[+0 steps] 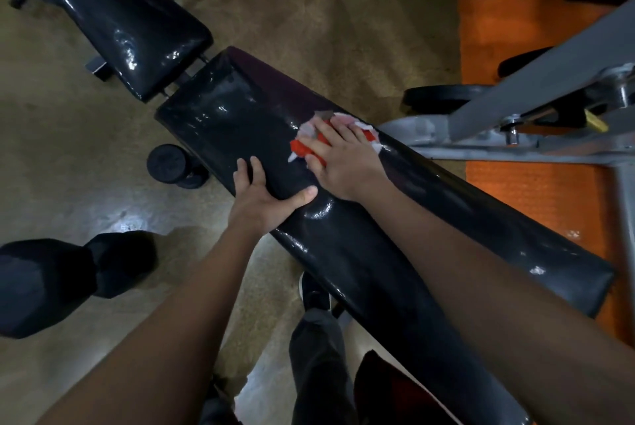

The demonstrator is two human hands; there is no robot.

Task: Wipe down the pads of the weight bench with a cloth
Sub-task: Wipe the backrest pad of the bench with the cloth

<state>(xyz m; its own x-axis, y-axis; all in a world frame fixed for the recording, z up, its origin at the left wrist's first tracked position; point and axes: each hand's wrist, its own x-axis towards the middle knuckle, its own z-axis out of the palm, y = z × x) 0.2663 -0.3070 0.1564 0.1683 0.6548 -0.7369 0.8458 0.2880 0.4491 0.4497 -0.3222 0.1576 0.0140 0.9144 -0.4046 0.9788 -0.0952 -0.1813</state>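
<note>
Two flat hands: right hand (343, 163) presses crumpled cloth (302, 146) on glossy pad (395, 246).

No readable text, labels or numbers.

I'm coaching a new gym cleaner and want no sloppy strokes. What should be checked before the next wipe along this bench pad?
1. Cloth flat under the right hand: ok, palm presses it on the long pad.
2. Left hand bracing: ok, it rests on the pad's near edge.
3. Path toward the seat pad free: ok, nothing lies on the surface.
4. Left hand out of the stroke: not ok, its thumb lies close to the cloth.
5. Dumbbell on the floor beside the bench: ok, apart from the feet.
6. Cloth clean enough: cannot tell.
</note>
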